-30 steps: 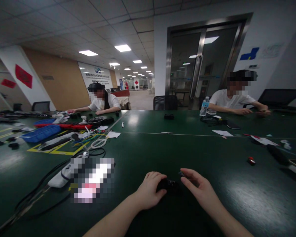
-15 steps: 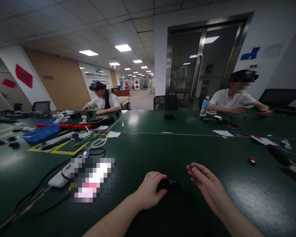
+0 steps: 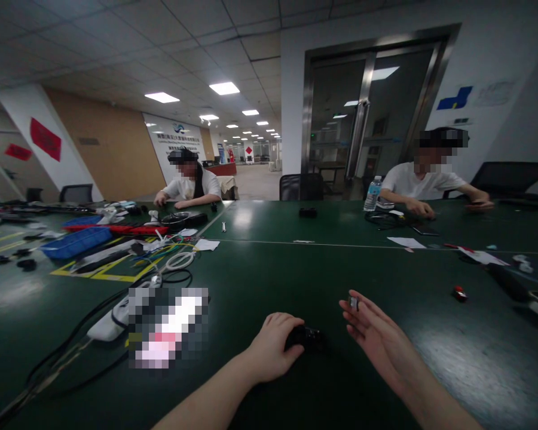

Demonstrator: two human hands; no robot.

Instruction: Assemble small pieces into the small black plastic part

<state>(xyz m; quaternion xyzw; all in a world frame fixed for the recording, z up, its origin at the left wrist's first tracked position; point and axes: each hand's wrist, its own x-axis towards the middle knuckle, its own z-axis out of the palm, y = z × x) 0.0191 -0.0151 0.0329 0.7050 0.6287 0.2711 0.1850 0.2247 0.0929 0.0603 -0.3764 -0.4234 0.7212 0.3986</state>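
Observation:
My left hand grips a small shiny black object on the green table, fingers over its far side and thumb along the near side. Its left part is hidden under the hand, and its kind cannot be made out. To the right, my right hand is raised above the tabletop, palm turned partly up. Between its thumb and fingertips sits a small silver-and-dark block, too small to name. The two hands are apart, and the small block does not touch the black object.
A pixelated bright screen and a white power strip with black cables lie at left. Behind them are a blue tray and loose wires. A small red-and-black item lies right. Two people sit across the table, near a water bottle.
My right hand has turned a little, so more of the small block's silvery face shows. My left hand stays on the black object. The person at right has moved a hand onto the table.

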